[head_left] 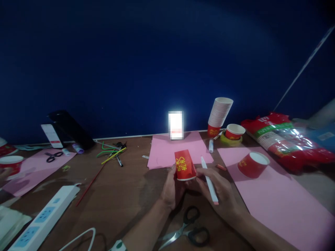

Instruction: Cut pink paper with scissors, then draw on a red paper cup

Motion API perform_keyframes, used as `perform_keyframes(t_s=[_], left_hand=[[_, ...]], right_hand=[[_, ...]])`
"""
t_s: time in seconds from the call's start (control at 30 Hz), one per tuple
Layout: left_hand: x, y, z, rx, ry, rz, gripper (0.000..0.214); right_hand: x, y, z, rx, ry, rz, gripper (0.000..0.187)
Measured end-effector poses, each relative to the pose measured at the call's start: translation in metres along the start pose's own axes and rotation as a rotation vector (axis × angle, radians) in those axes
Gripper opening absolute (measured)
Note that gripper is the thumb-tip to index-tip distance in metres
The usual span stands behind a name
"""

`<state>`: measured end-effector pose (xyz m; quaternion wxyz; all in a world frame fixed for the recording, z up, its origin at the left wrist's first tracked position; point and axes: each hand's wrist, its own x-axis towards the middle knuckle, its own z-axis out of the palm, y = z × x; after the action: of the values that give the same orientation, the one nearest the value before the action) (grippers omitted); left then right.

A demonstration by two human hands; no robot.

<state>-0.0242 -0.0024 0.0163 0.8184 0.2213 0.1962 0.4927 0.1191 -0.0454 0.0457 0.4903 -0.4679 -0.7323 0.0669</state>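
Observation:
My left hand (pixel 171 190) is closed round a small red paper cup (pixel 184 165) with gold characters, held upside down just above the brown table (pixel 123 195). My right hand (pixel 221 191) grips a white marker pen (pixel 209 179) that slants beside the cup, while its fingertips touch the cup's rim. A pink paper sheet (pixel 167 151) lies just behind the cup.
Black-handled scissors (pixel 188 230) lie under my wrists. A second red cup (pixel 252 164) lies tipped on a large pink sheet (pixel 277 195) to the right. Behind are a cup stack (pixel 219 115), a tape roll, a red plastic bag. Left: power strip (pixel 44 218), pipe cleaners (pixel 111 151), small scissors, phone.

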Motion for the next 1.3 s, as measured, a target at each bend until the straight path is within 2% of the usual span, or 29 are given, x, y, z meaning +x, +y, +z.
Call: perform_keyframes(t_s=[0.37,0.57,0.77,0.93,1.1,1.2,1.3], left_hand=[[0.000,0.001,0.001,0.016,-0.019,-0.003,0.042],[-0.002,-0.003,-0.007,0.127,-0.033,0.063,0.033],[-0.002,-0.006,-0.014,0.181,-0.037,0.094,0.039],[0.001,-0.010,-0.017,0.204,0.008,0.123,0.043],[0.002,-0.013,-0.017,0.322,0.106,0.208,0.058],[0.001,-0.009,-0.013,0.488,0.198,0.274,0.069],[-0.003,-0.006,-0.009,0.732,0.252,0.361,0.085]], right_hand=[[-0.003,0.004,0.002,0.005,0.011,-0.009,0.027],[-0.004,0.004,0.000,0.016,0.003,-0.007,0.029],[-0.001,0.001,-0.001,0.023,-0.021,-0.011,0.030],[-0.002,0.002,0.001,0.013,0.020,-0.030,0.026],[0.001,0.000,-0.001,0.009,0.004,0.071,0.021],[0.002,-0.001,-0.002,0.041,0.018,0.148,0.019],[-0.001,-0.001,0.000,0.101,0.018,0.261,0.026]])
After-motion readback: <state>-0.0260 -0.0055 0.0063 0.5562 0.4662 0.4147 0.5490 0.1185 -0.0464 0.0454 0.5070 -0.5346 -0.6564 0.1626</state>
